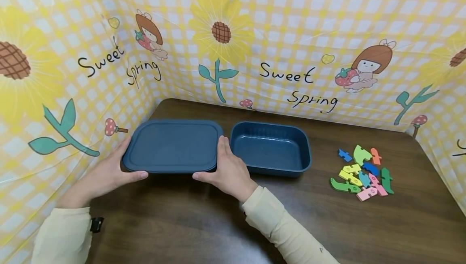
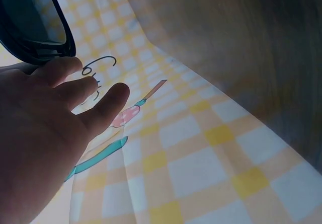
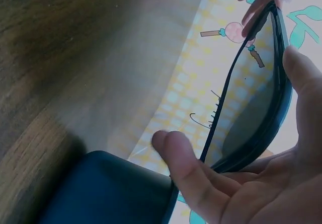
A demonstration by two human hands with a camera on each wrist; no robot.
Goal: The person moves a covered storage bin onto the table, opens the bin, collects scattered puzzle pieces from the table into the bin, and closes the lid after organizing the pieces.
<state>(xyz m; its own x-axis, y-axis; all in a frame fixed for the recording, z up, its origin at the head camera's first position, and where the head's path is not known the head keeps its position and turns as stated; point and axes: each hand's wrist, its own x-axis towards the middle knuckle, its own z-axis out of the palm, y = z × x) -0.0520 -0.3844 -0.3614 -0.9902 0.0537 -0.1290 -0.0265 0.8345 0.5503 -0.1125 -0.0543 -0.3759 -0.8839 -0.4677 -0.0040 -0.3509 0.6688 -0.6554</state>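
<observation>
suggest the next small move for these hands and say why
I'd probably lower the lid onto the table, left of the open box. The left hand and the right hand both hold the lid, while the colourful pieces lie loose to the box's right; with nothing visible inside the box, freeing the hands seems more useful than covering it.
</observation>
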